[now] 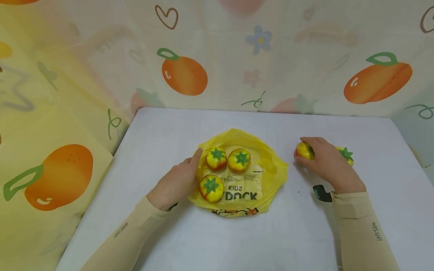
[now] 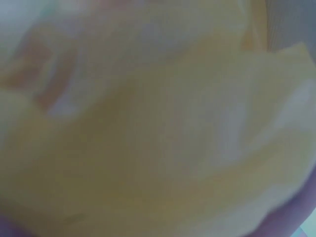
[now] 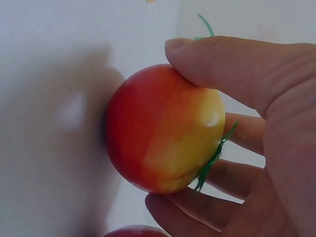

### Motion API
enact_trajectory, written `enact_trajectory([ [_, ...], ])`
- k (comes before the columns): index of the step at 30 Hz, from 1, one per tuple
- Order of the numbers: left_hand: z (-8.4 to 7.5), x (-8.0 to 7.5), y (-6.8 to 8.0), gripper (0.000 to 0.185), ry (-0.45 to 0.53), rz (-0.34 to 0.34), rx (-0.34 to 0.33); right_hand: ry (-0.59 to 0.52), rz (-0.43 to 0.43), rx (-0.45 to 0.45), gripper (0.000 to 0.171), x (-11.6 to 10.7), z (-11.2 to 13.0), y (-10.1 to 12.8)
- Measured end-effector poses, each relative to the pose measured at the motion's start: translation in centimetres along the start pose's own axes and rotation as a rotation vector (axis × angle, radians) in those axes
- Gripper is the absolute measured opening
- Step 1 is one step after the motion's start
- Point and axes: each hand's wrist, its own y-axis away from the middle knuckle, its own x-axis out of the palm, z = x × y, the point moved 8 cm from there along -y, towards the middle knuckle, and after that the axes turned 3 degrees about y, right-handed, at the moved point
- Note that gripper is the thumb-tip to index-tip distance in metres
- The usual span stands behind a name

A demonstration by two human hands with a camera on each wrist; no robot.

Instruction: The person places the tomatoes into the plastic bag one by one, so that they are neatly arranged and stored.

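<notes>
White table (image 1: 237,241), flat and matte, boxed in on the back and left by a pale curtain (image 1: 101,56) printed with oranges, hearts and flowers.

At the centre, a yellow plastic bag (image 1: 271,169) spread flat (lettering "KIDS DUCK" showing), carrying three toy tomatoes: one at back left (image 1: 216,158), one at back right (image 1: 239,160), one in front (image 1: 211,188), green stems up. On the bag's left edge, the left hand (image 1: 176,184), fingers stretched and relaxed, fingertips touching the plastic beside the back-left tomato; nothing gripped.

Well to the right of the bag, on bare table, the right hand (image 1: 323,162) curled over a fourth tomato (image 1: 304,150), thumb on one side and fingers on the other, grasping it. Just behind that hand, a fifth tomato (image 1: 346,155), half hidden.

From the right wrist: the held tomato (image 3: 165,131) filling the frame, red fading to yellow, stem toward the palm, against the table, thumb (image 3: 222,69) pressed on top, detail lost from the head view. A red sliver of another fruit at the bottom edge.

From the left wrist: only a yellow blur, too close to read.
</notes>
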Motion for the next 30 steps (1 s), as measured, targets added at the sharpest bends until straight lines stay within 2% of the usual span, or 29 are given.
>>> enact_trajectory([
  [8,0.0,-0.1,0.0,0.073,0.003,0.0,-0.004,-0.011,-0.014,-0.012,0.078,-0.1,0.3,-0.1],
  [22,-0.1,-0.1,0.2,0.073,0.0,-0.004,0.008,-0.007,0.018,0.01,0.082,0.0,0.5,0.2],
  [30,-0.2,0.0,0.0,0.072,-0.008,0.003,0.002,-0.003,-0.03,-0.027,0.077,-0.9,1.8,0.7],
])
